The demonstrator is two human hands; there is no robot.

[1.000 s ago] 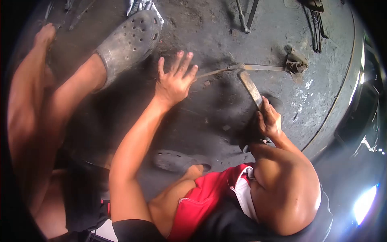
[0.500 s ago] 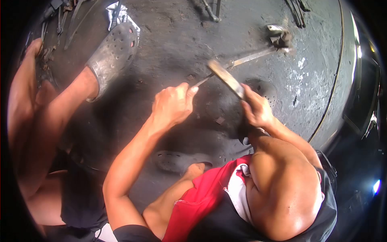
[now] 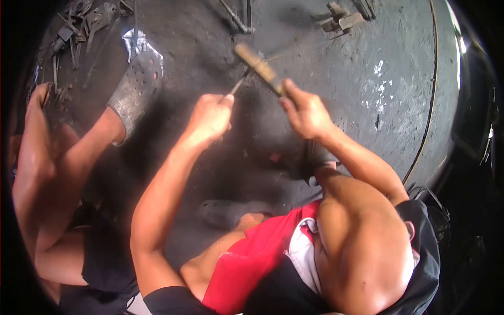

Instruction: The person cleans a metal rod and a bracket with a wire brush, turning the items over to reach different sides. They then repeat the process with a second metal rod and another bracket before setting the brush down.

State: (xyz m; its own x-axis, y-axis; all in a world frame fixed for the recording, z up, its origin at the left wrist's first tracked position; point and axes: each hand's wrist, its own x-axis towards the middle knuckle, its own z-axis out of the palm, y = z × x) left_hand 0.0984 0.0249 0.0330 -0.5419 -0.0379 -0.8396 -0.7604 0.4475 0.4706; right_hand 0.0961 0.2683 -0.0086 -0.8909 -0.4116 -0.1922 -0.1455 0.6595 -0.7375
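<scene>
My left hand (image 3: 210, 118) is closed around the thin dark end of a long metal blade (image 3: 240, 84). The blade slants up and right from my fist, looking like a narrow line beyond the crossing. My right hand (image 3: 308, 111) grips the lower end of a brown bar-shaped tool (image 3: 257, 64), whose exact kind I cannot tell. This bar lies across the blade in view, pointing up and left. Near the blade's far end sits a blocky metal piece (image 3: 341, 21) on the dark floor (image 3: 399, 68).
Another person's leg and perforated clog (image 3: 135, 92) are at the left, beside a crumpled silvery wrapper (image 3: 128, 44). Metal tools and scraps (image 3: 86, 26) lie at upper left, and metal rods (image 3: 236, 16) at the top. A dark cable (image 3: 433, 79) runs down the right side.
Both hands have shifted up and left in view. The brown bar has moved along the blade toward my left hand, and the blade now shows a narrower side.
</scene>
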